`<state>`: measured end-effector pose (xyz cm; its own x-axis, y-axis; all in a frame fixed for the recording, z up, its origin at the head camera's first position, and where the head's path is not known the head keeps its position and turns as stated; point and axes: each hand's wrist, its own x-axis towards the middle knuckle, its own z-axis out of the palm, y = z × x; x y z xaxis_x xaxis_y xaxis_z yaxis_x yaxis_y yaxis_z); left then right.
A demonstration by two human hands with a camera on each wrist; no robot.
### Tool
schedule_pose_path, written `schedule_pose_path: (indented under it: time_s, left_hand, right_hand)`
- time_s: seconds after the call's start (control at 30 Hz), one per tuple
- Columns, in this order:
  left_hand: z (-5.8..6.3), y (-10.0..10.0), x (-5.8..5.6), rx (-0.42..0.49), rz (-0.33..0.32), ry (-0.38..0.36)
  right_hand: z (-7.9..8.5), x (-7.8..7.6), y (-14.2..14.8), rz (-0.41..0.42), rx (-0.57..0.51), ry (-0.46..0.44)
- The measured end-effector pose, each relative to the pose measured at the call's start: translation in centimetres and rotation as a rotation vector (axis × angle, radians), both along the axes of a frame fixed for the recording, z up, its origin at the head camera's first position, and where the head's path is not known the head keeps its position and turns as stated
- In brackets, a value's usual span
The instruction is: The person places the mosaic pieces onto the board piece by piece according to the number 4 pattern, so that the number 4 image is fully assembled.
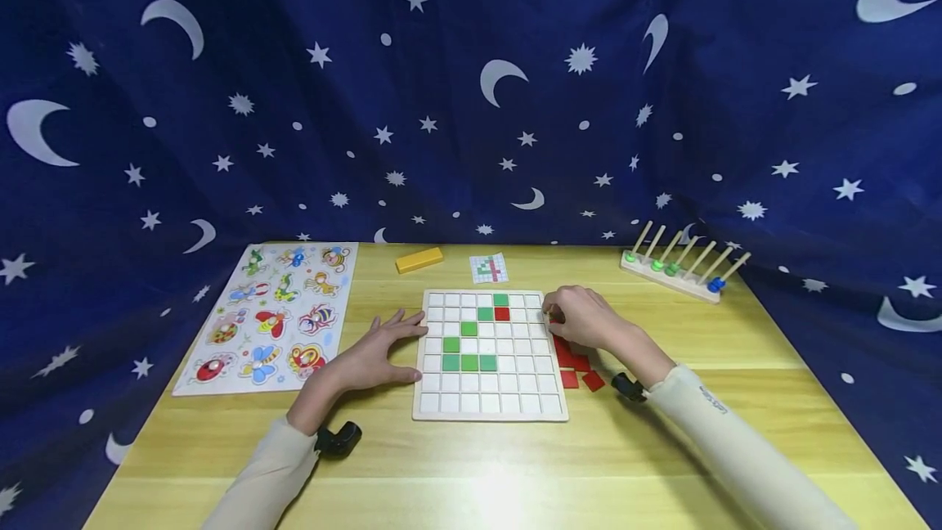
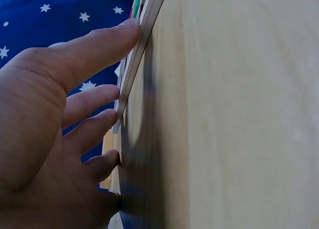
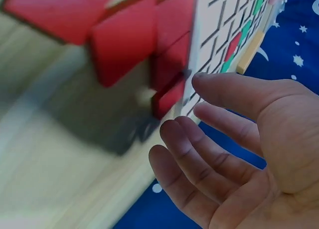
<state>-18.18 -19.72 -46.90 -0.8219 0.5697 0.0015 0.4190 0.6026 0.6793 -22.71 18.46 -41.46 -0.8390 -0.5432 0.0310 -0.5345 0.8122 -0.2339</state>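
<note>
The person's left hand (image 1: 368, 352) is spread wide, thumb and fingertips against the left edge of a white gridded wooden board (image 1: 490, 418) on the bench (image 1: 412, 489); the right hand (image 1: 585, 316), fingers loosely bent with nothing visible in them, hovers at its right edge. Seven square green tiles (image 1: 469, 362) and one square red tile (image 1: 502, 314) sit in cells. Judging by the small printed paper card (image 1: 489, 268) beyond, the green looks largely done; most red remains, the loose red squares (image 1: 570, 379) lying just beside the board.
</note>
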Motion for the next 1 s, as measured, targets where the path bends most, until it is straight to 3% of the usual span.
schedule_pose_path:
  time_s: [0.47,0.77,1.0]
  left_hand:
    - [0.3,0.0,0.1,-0.003,0.0,0.0]
    - [0.3,0.0,-0.1,-0.006,-0.004,0.004]
    - [0.4,0.0,0.1,-0.013,-0.002,-0.003]
  right_hand:
    - [-0.8,-0.2,0.8,-0.005,0.018,-0.021]
    - [-0.1,-0.4,0.9,-0.03,0.02,0.028]
    - [0.4,-0.2,-0.9,0.011,0.006,0.047]
